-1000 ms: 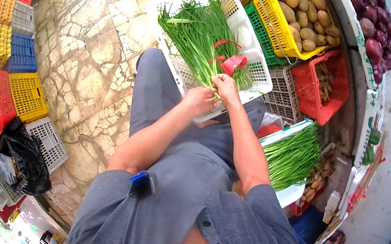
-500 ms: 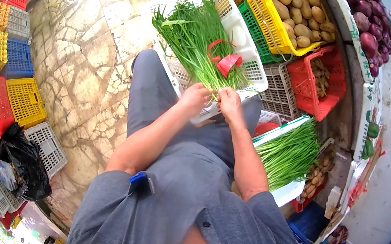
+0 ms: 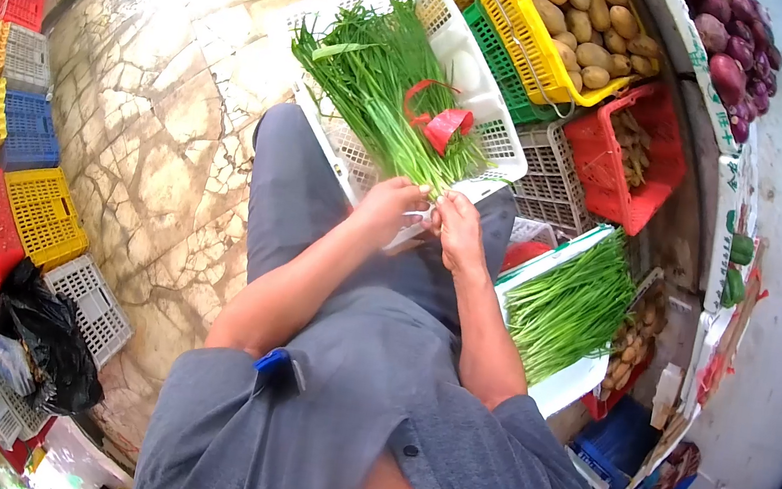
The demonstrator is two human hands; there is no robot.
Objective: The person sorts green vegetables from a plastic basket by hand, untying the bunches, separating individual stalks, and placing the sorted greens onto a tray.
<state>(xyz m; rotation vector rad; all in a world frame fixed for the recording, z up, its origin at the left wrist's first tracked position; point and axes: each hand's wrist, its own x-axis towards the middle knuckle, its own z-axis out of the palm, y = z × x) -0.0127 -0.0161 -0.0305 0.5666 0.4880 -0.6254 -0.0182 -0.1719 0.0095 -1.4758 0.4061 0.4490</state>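
Observation:
A large loose bundle of garlic chives (image 3: 376,75) lies in a white plastic basket (image 3: 514,165) that rests across my knees. A red ribbon (image 3: 447,126) is on the bundle near its stem ends. At those ends my left hand (image 3: 392,208) is closed, thumb and fingers pinching thin pale stalks. Close beside it my right hand (image 3: 459,226) is also closed, its fingertips on the same few stalks. The fingertips of both hands nearly meet, and the exact grip is too small to make out.
To my right stands a white box of more chives (image 3: 572,307). Beyond it are a red basket of ginger (image 3: 659,173), a yellow crate of potatoes (image 3: 506,19) and red onions (image 3: 729,78). Stacked crates (image 3: 44,211) and a black plastic bag (image 3: 59,337) line the left side.
My hands have drawn slightly toward me, away from the bundle's stem ends, still pinched together. The whole view has shifted a little; the bundle stays in the basket.

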